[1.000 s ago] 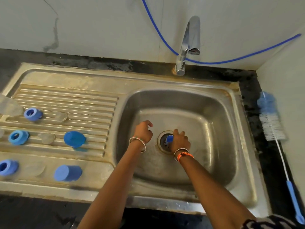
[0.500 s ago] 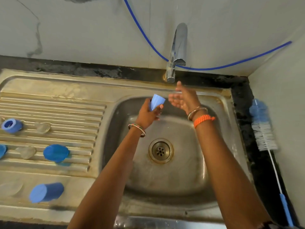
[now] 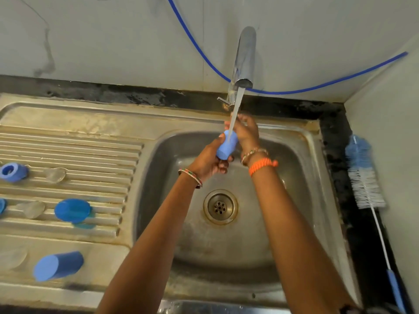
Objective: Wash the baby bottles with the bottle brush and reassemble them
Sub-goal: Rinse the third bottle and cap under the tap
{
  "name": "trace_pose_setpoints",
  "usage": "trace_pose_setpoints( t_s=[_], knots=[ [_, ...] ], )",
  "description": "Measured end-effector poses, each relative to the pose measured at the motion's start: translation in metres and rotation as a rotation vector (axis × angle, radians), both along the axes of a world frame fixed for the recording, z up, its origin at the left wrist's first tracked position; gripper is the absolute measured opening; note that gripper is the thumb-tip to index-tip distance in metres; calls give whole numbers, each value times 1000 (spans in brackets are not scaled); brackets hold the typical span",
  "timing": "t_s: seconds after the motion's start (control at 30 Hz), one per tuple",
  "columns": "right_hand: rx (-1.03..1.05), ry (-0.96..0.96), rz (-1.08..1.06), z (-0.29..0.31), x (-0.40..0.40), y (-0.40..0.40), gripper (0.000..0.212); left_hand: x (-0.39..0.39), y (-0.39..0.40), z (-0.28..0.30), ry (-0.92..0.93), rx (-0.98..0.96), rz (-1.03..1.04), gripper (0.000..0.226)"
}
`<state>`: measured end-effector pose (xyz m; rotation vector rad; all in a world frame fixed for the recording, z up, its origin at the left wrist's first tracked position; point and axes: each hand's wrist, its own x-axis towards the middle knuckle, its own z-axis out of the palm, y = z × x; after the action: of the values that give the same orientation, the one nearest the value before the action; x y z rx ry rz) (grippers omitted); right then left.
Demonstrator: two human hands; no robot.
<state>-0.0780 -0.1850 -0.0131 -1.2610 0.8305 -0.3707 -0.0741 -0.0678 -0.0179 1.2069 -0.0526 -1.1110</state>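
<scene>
Left hand [image 3: 207,160] grips blue cap [image 3: 226,145] under tap [image 3: 243,57] stream; right hand [image 3: 246,130] cupped beside it.

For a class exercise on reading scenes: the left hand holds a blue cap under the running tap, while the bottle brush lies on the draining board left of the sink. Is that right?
Not quite. The left hand does hold the blue cap under the running tap, but the bottle brush lies on the dark counter right of the sink, as the head view shows.
</scene>
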Motion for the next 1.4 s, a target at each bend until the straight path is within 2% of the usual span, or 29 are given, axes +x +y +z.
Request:
trace_pose_setpoints(
  t_s=[0.13, 0.27, 0.37, 0.47, 0.53, 0.63, 0.73, 0.83, 0.93, 1.03, 1.13, 1.2, 1.3, 1.37, 1.4],
  knots=[
    [8, -1, -36, -11, -40, 36, 22, -20, -4, -13, 43, 49, 127, 45],
    [-289, 61, 169, -10, -44, 44, 34, -32, 1, -21, 240, 54, 312, 36],
    [-301, 62, 226, -6, -39, 45, 31, -27, 1, -18, 356, -4, 415, 36],
    [-325, 27, 337, -2, -40, 39, 13, -18, -4, -14, 370, -12, 459, 27],
    [-380, 23, 433, 1, -44, 34, 27, -11, -4, -13, 378, -14, 508, 23],
    [-497, -15, 392, 7, -47, 34, 38, -8, 3, -12, 374, -19, 508, 23],
    [-630, -17, 350, 9, -46, 39, 40, -7, 7, -9, 383, 5, 469, 23],
    [-653, -18, 247, 8, -50, 34, 39, -7, 10, -9, 419, 29, 498, 25],
    [-709, 35, 312, -1, -55, 32, 41, -6, 14, -15, 410, 73, 517, 19],
    [-663, 2, 288, -13, -53, 36, 37, -4, 18, -21, 412, 115, 524, 21],
    [-689, 116, 376, -27, -51, 36, 35, -7, 22, -28, 377, 200, 469, 21],
    [-583, 95, 348, -31, -44, 36, 30, -5, 25, -30, 355, 210, 469, 21],
    [23, 87, 249, -28, -43, 38, 19, -8, 29, -29, 297, 157, 521, 22],
    [329, 39, 151, -22, -42, 38, 32, -8, 25, -20, 152, 66, 468, 24],
    [396, 27, 119, -19, -39, 36, 36, -9, 23, -17, 82, 48, 426, 24]
  ],
)
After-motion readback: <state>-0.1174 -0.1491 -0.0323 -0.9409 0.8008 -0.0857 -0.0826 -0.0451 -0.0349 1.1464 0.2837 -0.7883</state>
